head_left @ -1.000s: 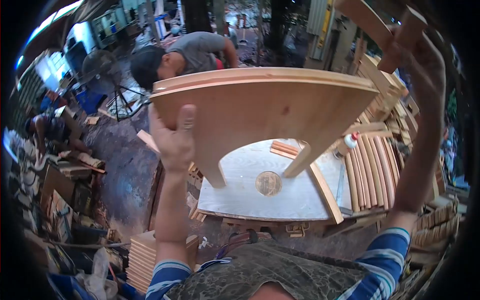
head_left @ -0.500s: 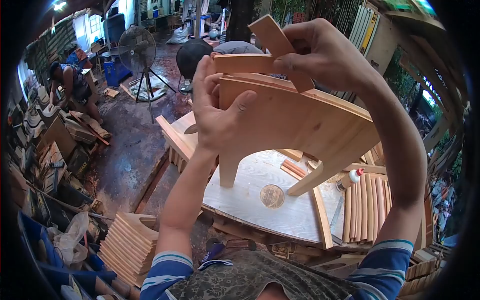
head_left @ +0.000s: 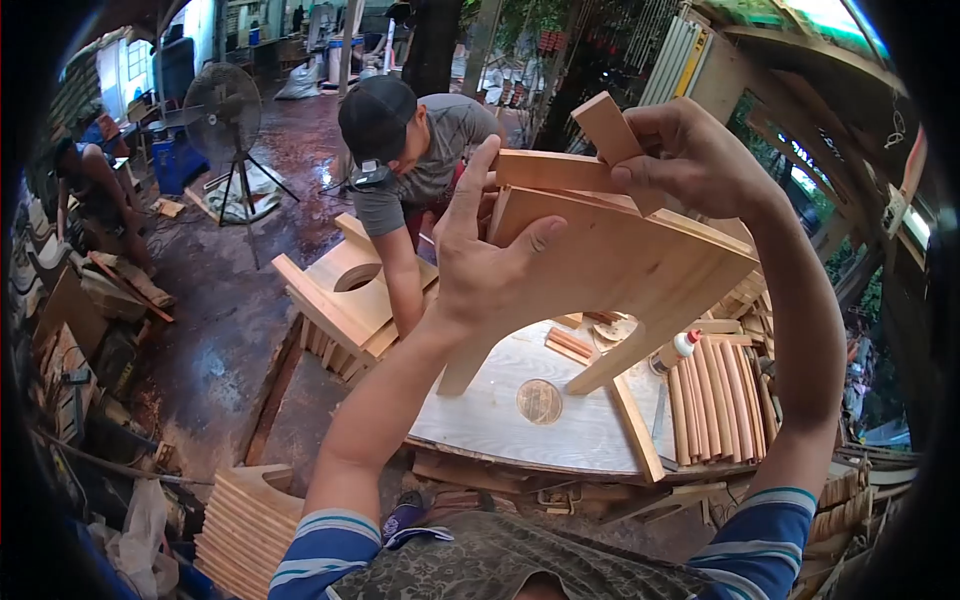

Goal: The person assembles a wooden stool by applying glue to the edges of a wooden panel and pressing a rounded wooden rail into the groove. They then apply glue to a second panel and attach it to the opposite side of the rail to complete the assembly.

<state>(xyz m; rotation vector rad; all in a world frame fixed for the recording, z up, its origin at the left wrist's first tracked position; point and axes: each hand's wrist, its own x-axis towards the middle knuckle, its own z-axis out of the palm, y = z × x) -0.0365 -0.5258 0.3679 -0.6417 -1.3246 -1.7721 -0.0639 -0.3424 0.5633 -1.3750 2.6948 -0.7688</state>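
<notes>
A pale wooden panel [head_left: 610, 255] with an arched cut-out and two legs stands upright in front of me on the white tabletop. My left hand [head_left: 480, 265] grips its upper left corner, thumb on the near face and the index finger raised against the end of a narrow wooden strip [head_left: 555, 172]. That strip lies along the panel's top edge; whether it is fastened cannot be seen. In my right hand [head_left: 700, 165], thumb and fingers pinch a small flat wooden block [head_left: 608, 125], tilted across the strip's right end. Some fingertips are hidden.
Across the table a co-worker [head_left: 430, 130] leans in, one arm down beside a panel with a round hole [head_left: 330, 310]. A glue bottle [head_left: 675, 352] and a row of wooden slats [head_left: 715, 400] lie right. Stacked panels [head_left: 250, 525] stand lower left.
My view has shifted, and the co-worker's head and arm now show beyond the panel. The block in my right hand sits more upright. Both hands keep their holds.
</notes>
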